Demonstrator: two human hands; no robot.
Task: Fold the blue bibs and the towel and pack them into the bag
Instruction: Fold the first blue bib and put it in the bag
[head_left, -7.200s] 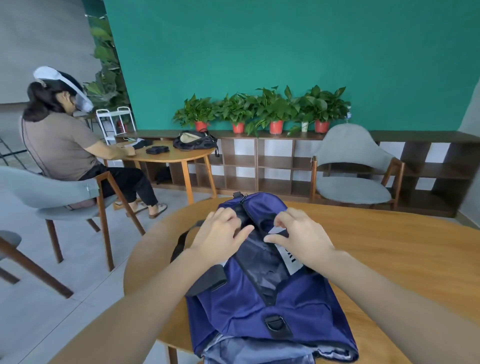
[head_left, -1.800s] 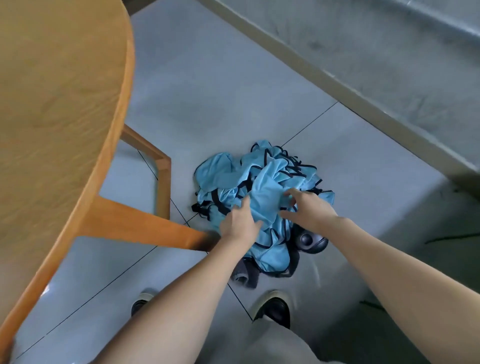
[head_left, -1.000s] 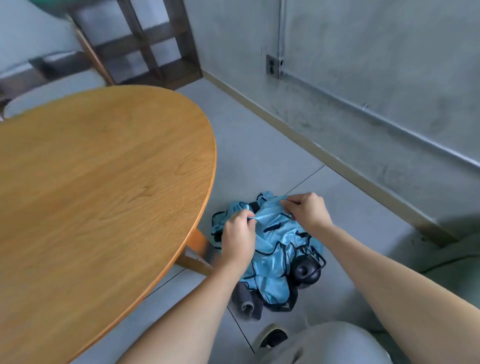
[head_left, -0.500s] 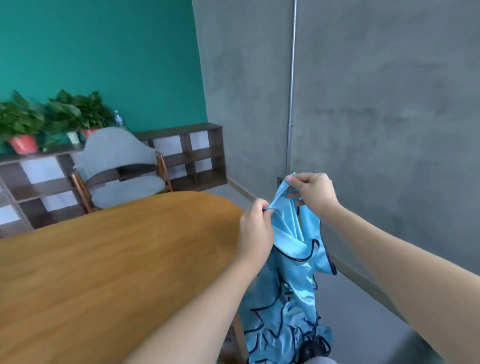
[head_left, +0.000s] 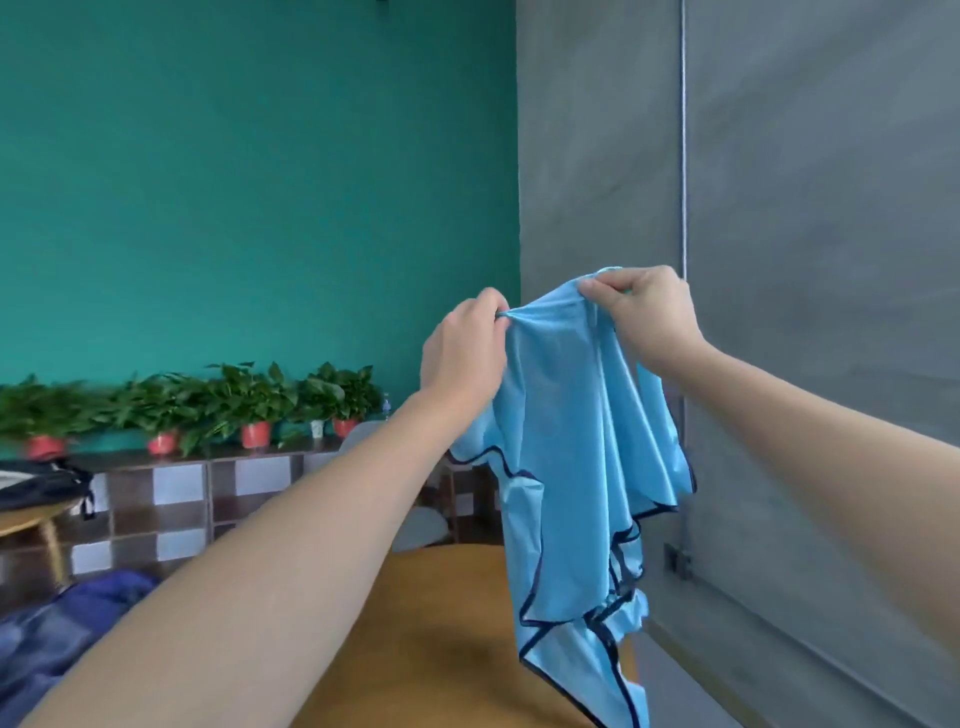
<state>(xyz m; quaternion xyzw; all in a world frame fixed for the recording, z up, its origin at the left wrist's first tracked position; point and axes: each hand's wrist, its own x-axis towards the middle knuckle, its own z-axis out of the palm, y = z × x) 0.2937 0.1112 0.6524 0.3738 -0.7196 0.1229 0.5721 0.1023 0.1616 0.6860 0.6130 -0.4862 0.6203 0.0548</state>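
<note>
A light blue bib (head_left: 566, 467) with dark trim hangs in the air above the right end of the wooden table (head_left: 447, 639). My left hand (head_left: 462, 353) pinches its top edge on the left, and my right hand (head_left: 644, 317) pinches the top edge on the right. The cloth drapes down in folds past the table's edge. The dark blue bag (head_left: 57, 623) lies on the table at the lower left, partly hidden by my left forearm. No towel is in view.
A low shelf (head_left: 208, 493) with several potted plants (head_left: 254, 405) runs along the green wall. A grey chair (head_left: 415, 525) stands behind the table. A grey concrete wall (head_left: 779, 260) is close on the right. Another table with a black bag (head_left: 36, 478) is at far left.
I lifted a blue bib from the pile on the floor up to chest height over the table's right end. My hands moved apart along its top edge. My view rose and turned left.
</note>
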